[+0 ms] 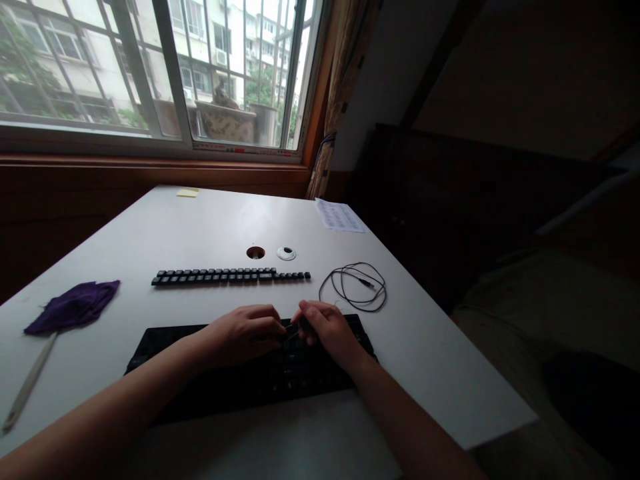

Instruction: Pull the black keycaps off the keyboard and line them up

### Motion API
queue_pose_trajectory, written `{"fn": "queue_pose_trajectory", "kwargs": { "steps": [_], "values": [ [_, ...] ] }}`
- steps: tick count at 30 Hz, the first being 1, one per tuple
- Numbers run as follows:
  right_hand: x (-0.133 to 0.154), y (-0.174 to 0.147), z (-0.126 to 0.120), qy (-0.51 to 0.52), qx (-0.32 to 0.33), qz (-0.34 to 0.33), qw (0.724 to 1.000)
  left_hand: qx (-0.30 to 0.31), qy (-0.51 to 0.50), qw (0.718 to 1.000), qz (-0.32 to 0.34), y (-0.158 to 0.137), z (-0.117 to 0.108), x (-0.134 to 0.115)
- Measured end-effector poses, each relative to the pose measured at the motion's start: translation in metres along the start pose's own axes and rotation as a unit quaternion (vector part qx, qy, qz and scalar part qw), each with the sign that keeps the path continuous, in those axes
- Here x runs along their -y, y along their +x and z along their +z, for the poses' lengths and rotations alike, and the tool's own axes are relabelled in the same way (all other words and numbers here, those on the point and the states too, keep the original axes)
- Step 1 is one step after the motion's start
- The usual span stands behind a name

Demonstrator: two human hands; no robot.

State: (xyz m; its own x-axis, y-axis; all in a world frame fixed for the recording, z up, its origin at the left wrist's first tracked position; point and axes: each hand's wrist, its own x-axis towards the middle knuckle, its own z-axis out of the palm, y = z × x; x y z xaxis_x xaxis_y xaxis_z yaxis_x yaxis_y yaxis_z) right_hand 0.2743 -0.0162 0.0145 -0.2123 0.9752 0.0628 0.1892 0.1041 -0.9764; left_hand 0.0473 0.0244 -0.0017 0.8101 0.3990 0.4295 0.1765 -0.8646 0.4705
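Observation:
A black keyboard (pixel 210 387) lies on the white table in front of me, partly covered by my forearms. Over its upper middle, my left hand (pixel 250 327) has its fingers curled together, the tips close to my right hand. My right hand (pixel 323 327) is closed in a pinch beside them. Between the fingertips shows a small thin, wire-like piece (pixel 291 331), too small and dark to name. Behind the keyboard, loose black keycaps (pixel 215 275) stand lined up in close rows. A coiled black cable (pixel 345 270) with a plug lies past my right hand.
At the left lie a purple cloth (pixel 80 305) and a pale, long-handled tool (pixel 30 383). The white table (pixel 200 227) has a round hole (pixel 255 253) with a grey cover (pixel 287 253) beside it. Farther back are a printed sheet (pixel 340 217) and yellow notes (pixel 187 193).

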Motion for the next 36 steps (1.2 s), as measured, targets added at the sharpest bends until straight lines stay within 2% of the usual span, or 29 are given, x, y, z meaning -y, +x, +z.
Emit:
{"fn": "queue_pose_trajectory", "kwargs": {
  "steps": [6, 15, 19, 22, 28, 36],
  "values": [
    [-0.001, 0.000, 0.001, -0.019, -0.007, -0.010, 1.000, 0.003, -0.036, 0.999, -0.030, 0.001, -0.001, 0.000],
    [-0.002, -0.002, 0.002, -0.041, -0.012, -0.027, 0.999, -0.023, -0.052, 0.990, -0.129, 0.003, -0.002, 0.003],
    [-0.004, -0.002, 0.003, -0.040, -0.005, -0.037, 0.998, -0.040, -0.098, 0.982, -0.158, 0.003, 0.000, 0.009],
    [-0.004, -0.002, 0.003, -0.037, -0.004, -0.044, 0.998, -0.052, -0.120, 0.980, -0.148, 0.002, 0.001, 0.012],
    [-0.004, -0.001, 0.003, 0.004, -0.016, -0.030, 0.999, -0.102, -0.083, 0.989, -0.074, 0.007, -0.006, 0.006],
    [-0.007, 0.000, 0.002, 0.067, -0.011, -0.009, 0.998, -0.126, -0.049, 0.990, -0.030, 0.008, -0.009, 0.004]
  ]
}}
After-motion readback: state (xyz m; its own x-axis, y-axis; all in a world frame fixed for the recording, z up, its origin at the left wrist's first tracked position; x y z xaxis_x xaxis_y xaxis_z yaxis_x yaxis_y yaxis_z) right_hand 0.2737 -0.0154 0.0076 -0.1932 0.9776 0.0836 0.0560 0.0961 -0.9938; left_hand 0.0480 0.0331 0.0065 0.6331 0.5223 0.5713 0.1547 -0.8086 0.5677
